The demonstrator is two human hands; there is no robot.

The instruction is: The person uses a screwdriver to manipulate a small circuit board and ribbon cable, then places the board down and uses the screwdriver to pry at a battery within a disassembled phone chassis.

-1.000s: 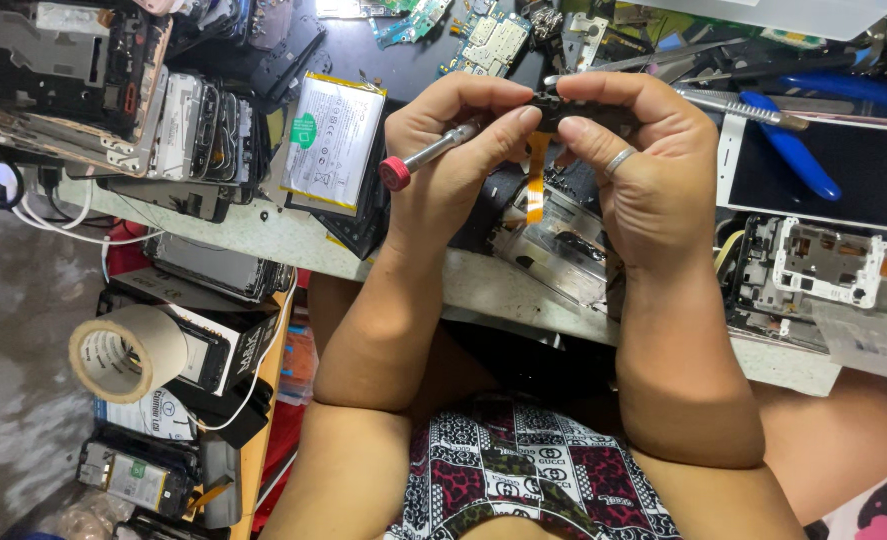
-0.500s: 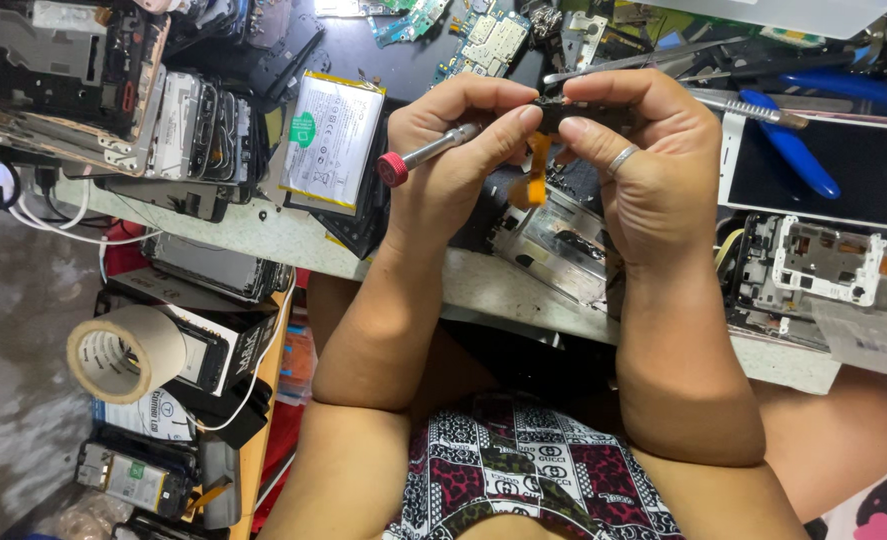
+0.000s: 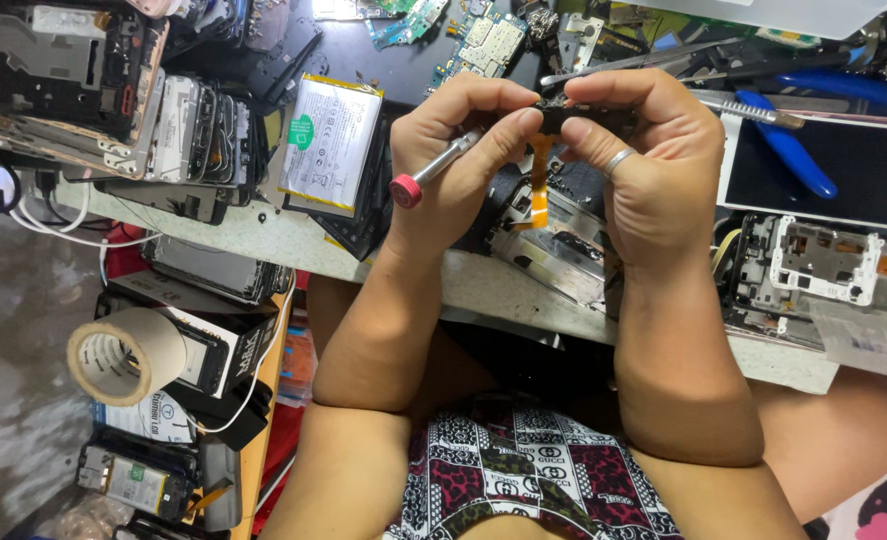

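Head view, looking down over a cluttered worktop (image 3: pixel 263 235). The left hand (image 3: pixel 468 150) is closed around a screwdriver (image 3: pixel 433 172) with a metal shaft and a red end cap; the cap points down and to the left, and the tip is aimed at a small dark part (image 3: pixel 575 115) held above the worktop. The right hand (image 3: pixel 653 165), wearing a ring (image 3: pixel 618 160), pinches that part between thumb and fingers, curled tight. An orange flex strip (image 3: pixel 540 180) hangs from the part toward an opened phone frame (image 3: pixel 558 245) lying on the worktop just below both hands. Whether the screwdriver tip touches the part cannot be told, as the fingers hide it.

A flat white battery (image 3: pixel 330 142) lies to the left of the left hand. Stacked phone housings (image 3: pixel 63 80) sit at far left. Blue-handled pliers (image 3: pixel 788 150) rest across a white phone (image 3: pixel 843 175) to the right of the right hand, and another stripped frame (image 3: pixel 823 265) lies below it. Circuit boards (image 3: pixel 488 35) lie at the top. A roll of tape (image 3: pixel 123 355) sits below the worktop edge at lower left.
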